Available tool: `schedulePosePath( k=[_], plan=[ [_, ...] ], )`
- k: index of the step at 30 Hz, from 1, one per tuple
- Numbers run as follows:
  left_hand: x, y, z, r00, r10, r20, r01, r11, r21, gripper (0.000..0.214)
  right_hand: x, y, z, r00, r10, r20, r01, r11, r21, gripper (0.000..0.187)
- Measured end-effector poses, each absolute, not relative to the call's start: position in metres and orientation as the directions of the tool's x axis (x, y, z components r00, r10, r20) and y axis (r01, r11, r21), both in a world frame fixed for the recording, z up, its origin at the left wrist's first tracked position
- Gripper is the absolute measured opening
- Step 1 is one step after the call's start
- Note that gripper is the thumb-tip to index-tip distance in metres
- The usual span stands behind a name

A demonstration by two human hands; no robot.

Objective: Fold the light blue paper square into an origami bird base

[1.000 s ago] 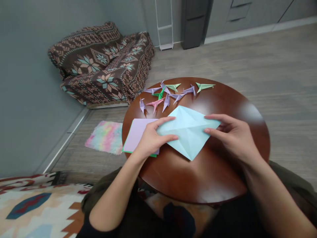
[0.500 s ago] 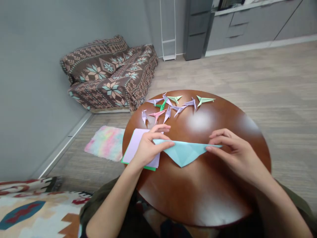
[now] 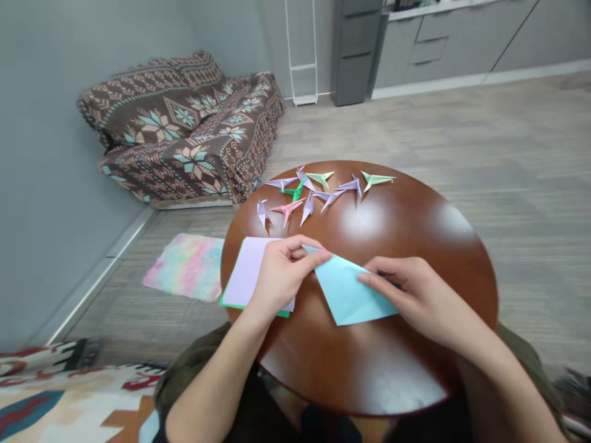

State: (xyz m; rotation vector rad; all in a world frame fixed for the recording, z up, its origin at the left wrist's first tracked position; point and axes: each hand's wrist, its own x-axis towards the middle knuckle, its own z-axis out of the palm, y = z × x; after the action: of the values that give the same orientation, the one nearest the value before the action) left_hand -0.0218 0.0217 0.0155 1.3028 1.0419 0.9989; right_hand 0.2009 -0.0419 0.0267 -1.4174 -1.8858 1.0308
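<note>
My left hand [image 3: 282,274] pinches the upper corner of a folded light-blue paper sheet [image 3: 347,294], and my right hand [image 3: 407,294] grips its right side. The sheet lies doubled on the round polished wooden table [image 3: 392,234], tilted with one corner toward the upper left. Under my left wrist lies a stack of lilac paper [image 3: 247,272] with a green sheet [image 3: 231,305] showing at its edge. Several small origami birds [image 3: 308,197] in lilac, green and pink sit beyond my hands, apart from them.
A pastel tie-dye fuzzy mat [image 3: 187,267] lies on the wood-look floor left of the table. A patterned blanket-covered sofa [image 3: 180,132] stands at the back left, with grey cabinets [image 3: 438,43] behind. A patterned rug [image 3: 69,400] lies at lower left.
The blue paper went from an open creased diamond to a folded triangle, then turned so one corner points upper left. Both hands moved with it, and the view shifted slightly.
</note>
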Motion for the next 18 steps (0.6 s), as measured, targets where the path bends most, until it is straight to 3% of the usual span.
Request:
schedulePosePath(
  k=[10, 14, 18],
  plan=[
    [-0.033, 0.029, 0.010, 0.028, 0.996, 0.081, -0.199, -0.073, 0.977, 0.023, 0.203, -0.033, 0.016, -0.073, 0.997, -0.004, 0.485, 0.032, -0.874, 0.041],
    [-0.032, 0.027, 0.014, 0.216, 0.974, 0.074, -0.078, -0.059, 0.995, 0.035, 0.203, -0.031, 0.010, 0.105, 0.994, 0.007, 0.418, -0.038, -0.908, 0.040],
    [-0.019, 0.019, 0.016, 0.383, 0.923, -0.046, 0.004, 0.048, 0.999, 0.033, 0.197, -0.034, 0.007, 0.150, 0.988, 0.034, 0.398, -0.029, -0.917, 0.038]
  ],
)
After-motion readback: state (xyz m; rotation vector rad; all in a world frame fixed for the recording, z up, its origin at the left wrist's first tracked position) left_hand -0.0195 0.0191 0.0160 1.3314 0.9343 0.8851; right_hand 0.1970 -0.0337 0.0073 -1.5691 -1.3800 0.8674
